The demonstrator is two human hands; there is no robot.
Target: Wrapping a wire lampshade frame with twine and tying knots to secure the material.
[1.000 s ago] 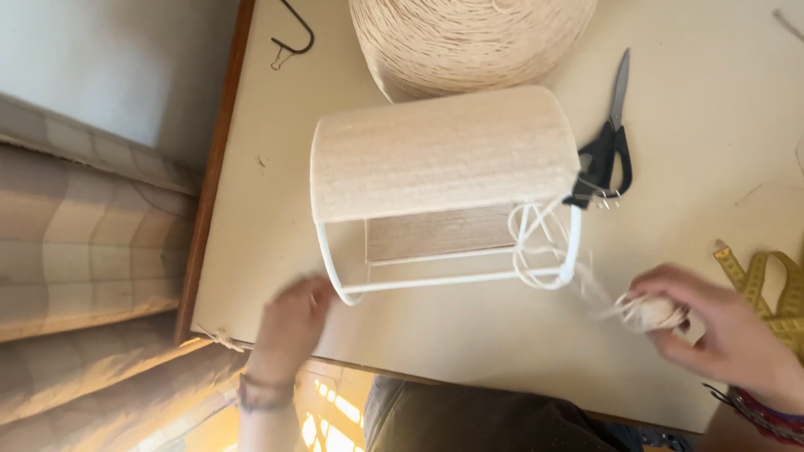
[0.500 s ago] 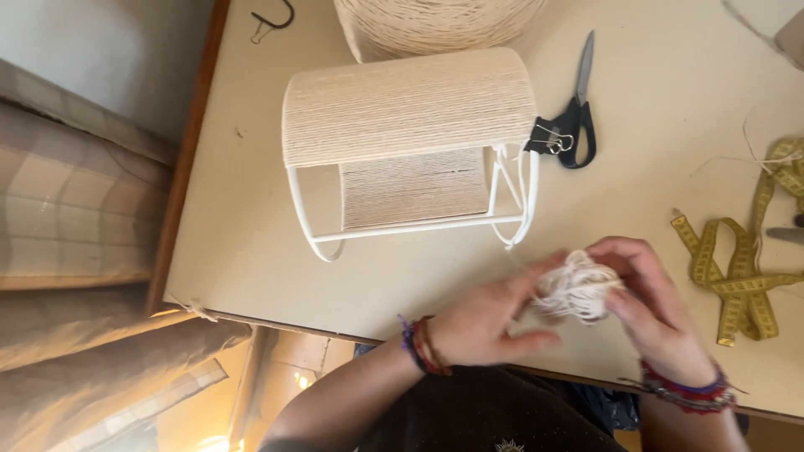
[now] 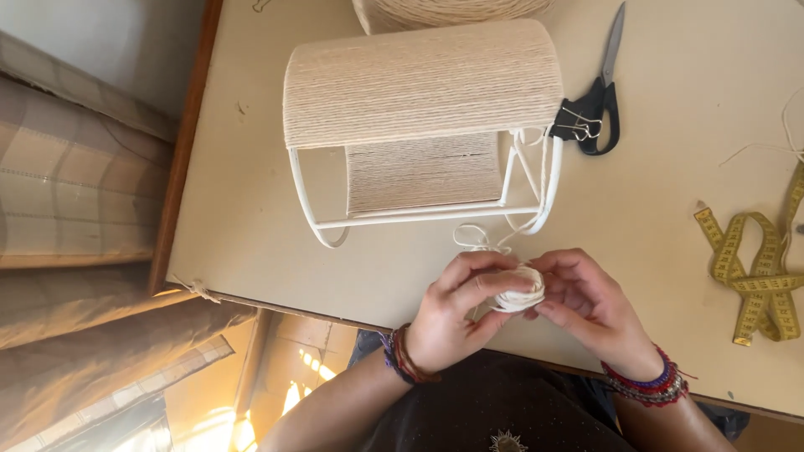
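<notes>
Lying crosswise between hands: cord bundle (image 3: 519, 293)

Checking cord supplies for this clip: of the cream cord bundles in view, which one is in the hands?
The small ball of cord, pinched between left hand and right hand at the table's near edge. The big spool sits untouched at the far edge.

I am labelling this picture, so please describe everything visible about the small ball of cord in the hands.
The ball of cord is small, cream-white and loosely wound. The left hand and right hand hold it from both sides above the table edge. A loose strand runs from it up to the wire frame.
</notes>
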